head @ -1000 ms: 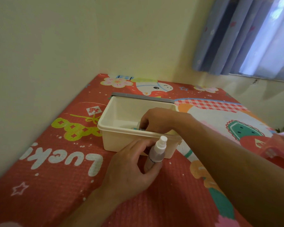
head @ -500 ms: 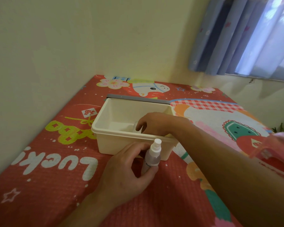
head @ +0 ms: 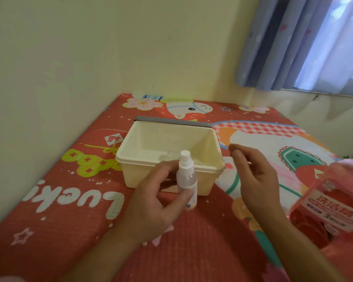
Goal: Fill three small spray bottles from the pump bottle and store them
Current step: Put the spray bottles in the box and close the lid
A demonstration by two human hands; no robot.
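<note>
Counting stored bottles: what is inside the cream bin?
One clear small bottle lies on the floor of the bin. Its near wall and the spray bottle in the left hand hide the rest.

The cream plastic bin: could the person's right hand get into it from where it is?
Probably yes. The right hand hovers empty just right of the cream plastic bin, whose top is open. The left hand with the small clear spray bottle is at the front, not between.

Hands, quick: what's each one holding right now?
Left hand: grips the small spray bottle, upright in front of the bin.
Right hand: open, holding nothing.
</note>
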